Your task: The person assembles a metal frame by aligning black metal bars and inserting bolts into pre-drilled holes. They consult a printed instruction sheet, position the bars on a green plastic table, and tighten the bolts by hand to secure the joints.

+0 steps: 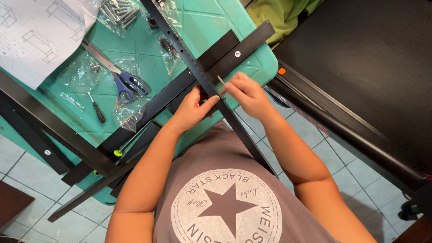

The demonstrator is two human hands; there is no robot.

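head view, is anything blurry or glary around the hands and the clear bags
Head view: the left hand and right hand look sharp on the black rail, no motion blur; the clear bags catch soft glare; light is even on the green table, with faint shadows; the dark panel at the right shows little detail.

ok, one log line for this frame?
left hand: steadies black perforated rail | right hand: pinches small metal tool at rail | scissors: on green table
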